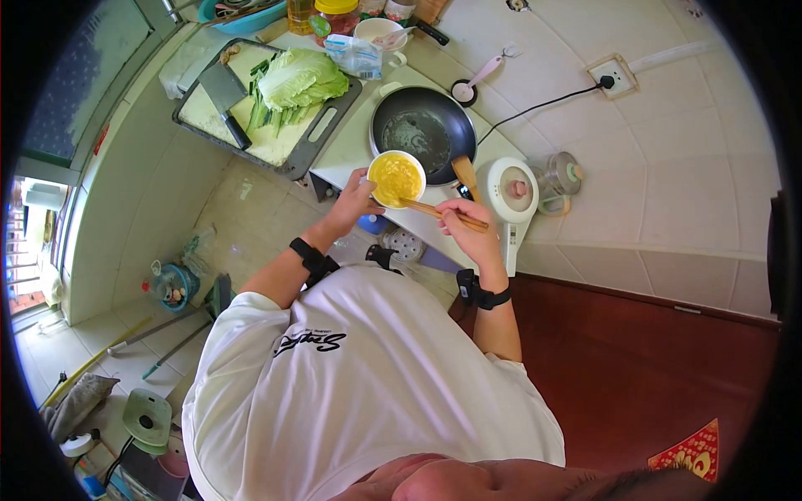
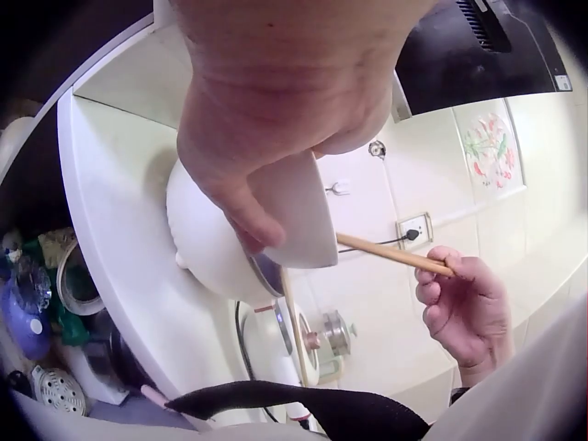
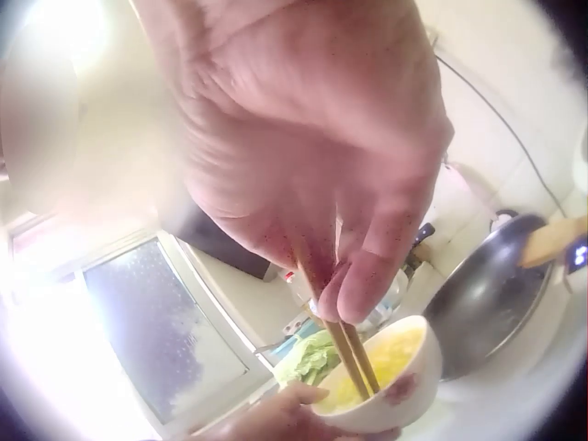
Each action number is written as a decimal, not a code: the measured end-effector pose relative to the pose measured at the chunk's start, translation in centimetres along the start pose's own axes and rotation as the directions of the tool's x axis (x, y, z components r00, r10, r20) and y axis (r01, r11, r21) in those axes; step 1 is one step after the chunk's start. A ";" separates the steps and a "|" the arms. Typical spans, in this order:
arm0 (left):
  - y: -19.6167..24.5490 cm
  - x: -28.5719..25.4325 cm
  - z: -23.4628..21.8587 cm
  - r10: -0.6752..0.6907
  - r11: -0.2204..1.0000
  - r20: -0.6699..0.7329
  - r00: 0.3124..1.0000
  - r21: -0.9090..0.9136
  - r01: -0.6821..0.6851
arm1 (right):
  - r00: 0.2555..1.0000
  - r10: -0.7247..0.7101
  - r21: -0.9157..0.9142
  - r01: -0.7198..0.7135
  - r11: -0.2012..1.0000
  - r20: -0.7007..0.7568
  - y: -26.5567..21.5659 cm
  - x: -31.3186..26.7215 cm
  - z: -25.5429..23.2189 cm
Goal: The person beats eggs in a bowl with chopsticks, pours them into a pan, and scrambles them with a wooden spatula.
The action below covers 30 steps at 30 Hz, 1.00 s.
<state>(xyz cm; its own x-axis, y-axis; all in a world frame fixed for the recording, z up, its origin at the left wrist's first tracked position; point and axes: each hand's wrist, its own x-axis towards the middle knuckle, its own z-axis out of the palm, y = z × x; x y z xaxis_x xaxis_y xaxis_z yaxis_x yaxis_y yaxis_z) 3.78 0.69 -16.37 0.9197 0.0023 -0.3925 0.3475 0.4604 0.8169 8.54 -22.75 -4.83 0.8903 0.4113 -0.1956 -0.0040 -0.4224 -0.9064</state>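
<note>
Hard to tell from the left wrist view what fills the bowl (image 2: 285, 216) — only its underside shows, half covered by the left hand (image 2: 276, 101). Chopsticks (image 3: 347, 354) lost at the top behind the right hand (image 3: 303, 138), blurred and overexposed. Pan (image 3: 487, 294) cut by the right edge (handle unseen). Floor clutter (image 1: 171, 284) in the head view too small to name.

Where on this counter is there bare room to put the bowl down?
Left hand holds the bowl, right hand the chopsticks. Bare counter lies between the cutting board and pan. The back, by the jars and mug, is crowded.
</note>
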 end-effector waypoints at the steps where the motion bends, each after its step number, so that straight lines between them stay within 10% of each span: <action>1: -0.1 -0.1 0.0 -0.002 1.000 0.001 1.000 0.000 0.002 | 1.000 0.021 0.073 -0.020 0.997 -0.008 -0.5 0.0 0.1; 30: 0.2 -0.8 0.6 -0.026 1.000 -0.021 0.999 0.014 0.026 | 0.994 0.093 0.176 -0.102 0.979 0.061 -0.5 -0.3 0.1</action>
<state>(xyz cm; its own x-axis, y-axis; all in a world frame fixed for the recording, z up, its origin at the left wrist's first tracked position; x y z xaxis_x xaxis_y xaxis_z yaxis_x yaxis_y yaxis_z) 3.20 0.28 -15.60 0.9064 0.0086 -0.4223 0.3742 0.4478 0.8121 8.26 -22.62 -4.39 0.8569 0.4185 -0.3010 -0.1747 -0.3137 -0.9333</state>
